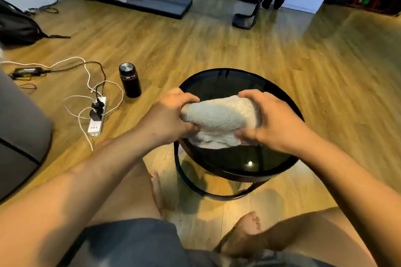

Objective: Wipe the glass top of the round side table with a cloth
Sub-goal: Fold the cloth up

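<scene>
A round side table (219,81) with a dark glass top and a black ring frame stands on the wood floor in front of me. A white fluffy cloth (221,116), folded into a bundle, is held over the left half of the glass. My left hand (171,115) grips its left end and my right hand (271,119) grips its right end. The cloth's lower fold hangs near the glass; whether it touches is unclear. The near part of the glass reflects a light spot.
A black flask (129,80) stands on the floor left of the table. A white power strip (97,117) with tangled cables lies further left. A grey sofa edge (19,128) is at far left. My bare feet (249,223) rest below the table. A treadmill (152,2) stands at the back.
</scene>
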Motion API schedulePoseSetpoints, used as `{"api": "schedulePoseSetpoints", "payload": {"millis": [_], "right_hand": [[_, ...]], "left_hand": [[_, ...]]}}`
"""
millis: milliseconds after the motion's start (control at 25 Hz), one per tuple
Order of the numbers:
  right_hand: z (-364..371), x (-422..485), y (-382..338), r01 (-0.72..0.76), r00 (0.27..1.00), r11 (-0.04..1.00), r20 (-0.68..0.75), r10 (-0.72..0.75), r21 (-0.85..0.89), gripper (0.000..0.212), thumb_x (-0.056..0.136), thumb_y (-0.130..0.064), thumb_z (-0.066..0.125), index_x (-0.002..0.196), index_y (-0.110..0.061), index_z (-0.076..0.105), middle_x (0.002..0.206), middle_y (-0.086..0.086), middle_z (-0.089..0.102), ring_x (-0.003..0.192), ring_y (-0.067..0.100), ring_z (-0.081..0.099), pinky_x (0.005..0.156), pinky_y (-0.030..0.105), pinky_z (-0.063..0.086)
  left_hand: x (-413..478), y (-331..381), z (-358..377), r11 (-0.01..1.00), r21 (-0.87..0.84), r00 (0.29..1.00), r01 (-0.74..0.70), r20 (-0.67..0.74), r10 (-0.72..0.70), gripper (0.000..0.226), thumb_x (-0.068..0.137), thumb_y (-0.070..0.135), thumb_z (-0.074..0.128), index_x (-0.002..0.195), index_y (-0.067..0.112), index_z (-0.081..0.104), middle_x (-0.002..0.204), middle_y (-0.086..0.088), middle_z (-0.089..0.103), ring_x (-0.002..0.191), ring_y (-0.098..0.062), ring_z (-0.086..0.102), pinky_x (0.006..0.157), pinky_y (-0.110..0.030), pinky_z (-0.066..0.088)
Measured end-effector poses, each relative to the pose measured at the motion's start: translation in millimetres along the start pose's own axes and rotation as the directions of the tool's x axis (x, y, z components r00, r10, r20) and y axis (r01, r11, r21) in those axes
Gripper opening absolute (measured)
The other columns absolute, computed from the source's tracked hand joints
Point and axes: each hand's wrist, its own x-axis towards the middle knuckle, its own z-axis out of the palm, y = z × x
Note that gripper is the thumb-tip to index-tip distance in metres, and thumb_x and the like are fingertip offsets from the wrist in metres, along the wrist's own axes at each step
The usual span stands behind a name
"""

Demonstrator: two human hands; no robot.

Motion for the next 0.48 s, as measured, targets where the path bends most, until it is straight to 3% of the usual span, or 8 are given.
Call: {"api": "schedulePoseSetpoints", "payload": {"millis": [80, 160, 280, 320, 400, 480], "right_hand": [[6.2, 24.9, -11.5, 0.099, 0.994, 0.992, -0.034, -0.102, -0.077, 0.049, 0.078, -0.030, 0.078, 0.122, -0.029, 0.059, 0.106, -0.003, 0.044, 0.102, 0.012, 0.046, 0.078, 0.011, 0.031], [9.9, 53.7, -18.6, 0.087, 0.996, 0.996, -0.036, -0.086, 0.015, 0.030, 0.080, -0.028, 0.076, 0.108, -0.025, 0.065, 0.105, -0.001, 0.050, 0.096, 0.011, 0.049, 0.078, 0.014, 0.036], [37.1, 107.1, -38.6, -0.033, 0.999, 0.911, 0.024, 0.025, 0.411, 0.021, 0.085, -0.029, 0.074, 0.097, -0.013, 0.068, 0.086, 0.002, 0.067, 0.072, 0.010, 0.061, 0.066, 0.025, 0.048], [53.9, 123.4, -48.3, -0.064, 0.998, 0.846, 0.053, 0.043, 0.529, 0.024, 0.088, -0.030, 0.071, 0.097, -0.009, 0.068, 0.082, 0.004, 0.068, 0.067, 0.011, 0.061, 0.061, 0.027, 0.050], [96.1, 156.0, -68.7, -0.114, 0.993, 0.760, 0.099, 0.066, 0.640, 0.030, 0.093, -0.035, 0.065, 0.104, -0.007, 0.063, 0.088, 0.008, 0.068, 0.069, 0.016, 0.063, 0.054, 0.029, 0.051], [142.8, 185.2, -88.6, -0.181, 0.983, 0.705, 0.148, 0.109, 0.685, 0.038, 0.093, -0.038, 0.063, 0.121, -0.014, 0.053, 0.107, 0.011, 0.065, 0.083, 0.024, 0.067, 0.050, 0.029, 0.053]], "left_hand": [[11.2, -15.4, -18.4, 0.996, 0.091, 1.000, 0.017, -0.009, -0.016, 0.041, 0.067, 0.028, 0.087, 0.105, 0.022, 0.072, 0.098, 0.000, 0.053, 0.097, -0.021, 0.053, 0.077, -0.031, 0.039], [23.4, -31.6, -43.6, 0.992, 0.099, 0.996, 0.082, 0.020, -0.084, 0.030, 0.067, 0.037, 0.086, 0.091, 0.023, 0.073, 0.098, -0.001, 0.055, 0.092, -0.019, 0.054, 0.074, -0.032, 0.043], [33.0, -78.0, -82.7, 0.947, -0.235, 0.974, 0.220, 0.104, -0.200, 0.027, 0.078, 0.029, 0.081, 0.088, 0.008, 0.068, 0.081, -0.001, 0.064, 0.068, -0.008, 0.059, 0.054, -0.017, 0.046], [31.8, -98.3, -89.6, 0.866, -0.413, 0.959, 0.283, 0.117, -0.258, 0.020, 0.083, 0.020, 0.076, 0.091, 0.006, 0.064, 0.071, 0.001, 0.064, 0.058, -0.003, 0.059, 0.047, -0.013, 0.044], [26.4, -148.5, -92.8, 0.629, -0.695, 0.910, 0.347, 0.087, -0.406, 0.017, 0.084, 0.016, 0.072, 0.093, 0.011, 0.059, 0.064, 0.006, 0.067, 0.057, -0.004, 0.064, 0.050, -0.018, 0.052], [13.9, -201.8, -82.0, 0.510, -0.769, 0.831, 0.385, 0.049, -0.554, 0.017, 0.085, 0.018, 0.073, 0.089, 0.014, 0.057, 0.069, 0.004, 0.070, 0.064, -0.010, 0.068, 0.054, -0.029, 0.059]]}}
